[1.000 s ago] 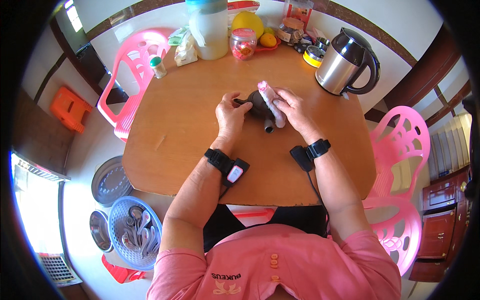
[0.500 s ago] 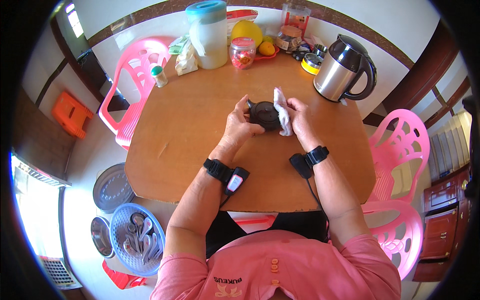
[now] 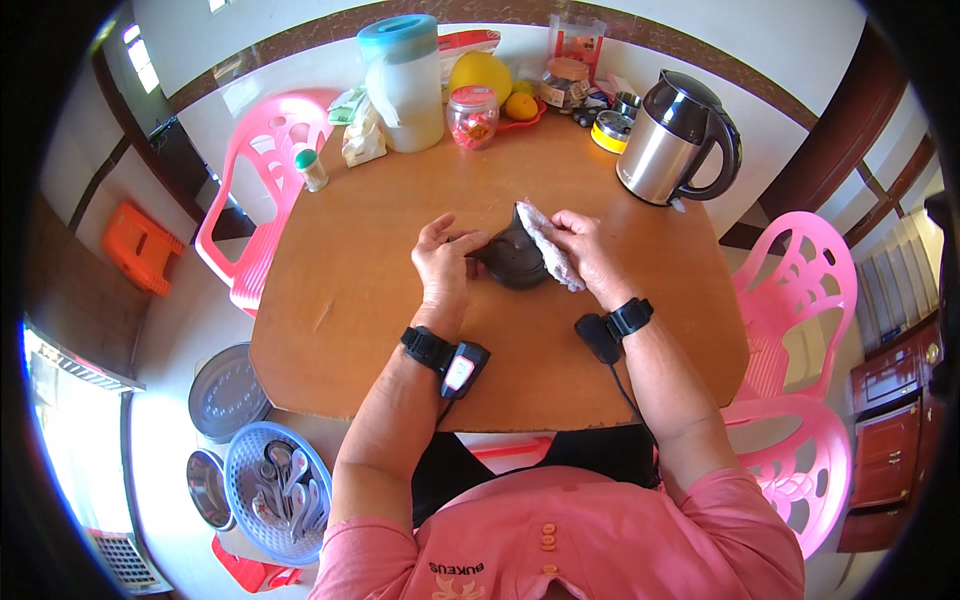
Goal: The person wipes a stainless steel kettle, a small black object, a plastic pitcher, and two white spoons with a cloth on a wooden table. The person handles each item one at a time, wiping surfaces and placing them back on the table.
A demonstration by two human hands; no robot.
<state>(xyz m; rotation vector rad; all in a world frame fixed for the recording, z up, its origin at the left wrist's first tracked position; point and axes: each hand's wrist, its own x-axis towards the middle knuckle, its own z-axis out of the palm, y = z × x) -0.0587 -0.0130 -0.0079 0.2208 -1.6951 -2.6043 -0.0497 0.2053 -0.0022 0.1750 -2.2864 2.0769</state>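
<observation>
A small dark brown teapot [image 3: 513, 262] is over the middle of the wooden table [image 3: 370, 330]; whether it touches the top I cannot tell. The fingers of my left hand [image 3: 443, 265] are closed on its left side, at what looks like the handle. My right hand [image 3: 588, 255] grips a folded whitish cloth [image 3: 547, 246] and presses it against the teapot's right side. Part of the teapot's right edge is hidden by the cloth.
Along the far edge stand a blue-lidded pitcher [image 3: 405, 95], a candy jar [image 3: 472, 118], fruit [image 3: 520, 106] and a steel kettle [image 3: 665, 140]. A green-capped shaker [image 3: 311, 170] is at the far left. Pink chairs [image 3: 800, 290] flank the table; a blue basket [image 3: 238, 490] of spoons is lower left.
The teapot has turned and tilted, and come slightly nearer and to the left. My left hand has shifted left to its side, and the cloth now slants across its right edge.
</observation>
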